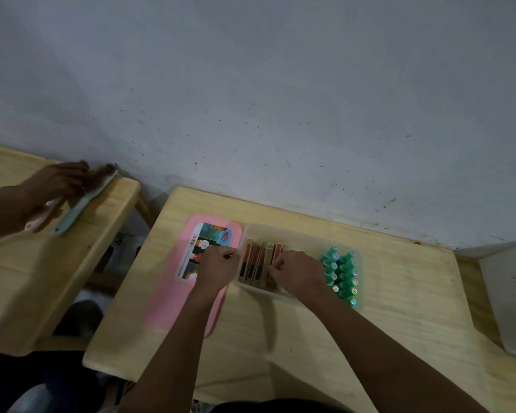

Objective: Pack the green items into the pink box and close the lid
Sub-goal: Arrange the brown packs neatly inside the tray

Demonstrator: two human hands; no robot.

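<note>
A pale translucent box point(292, 234) stands mid-desk. Its flat pink lid point(173, 296), with a colourful label, lies on the desk to its left. Several green bottles point(341, 274) with shiny round caps stand packed in rows at the box's right end. Upright brown and red packets point(258, 260) fill its left part. My left hand point(218, 266) is curled at the left edge of those packets, over the lid's right side. My right hand point(298, 272) pinches the packets from the right, just left of the green bottles.
The wooden desk point(399, 293) backs against a grey wall. On a neighbouring desk point(72, 263) at the left, another person's hand point(57, 183) holds a teal brush point(84, 201). A white sheet with writing point(510, 293) lies at the right edge.
</note>
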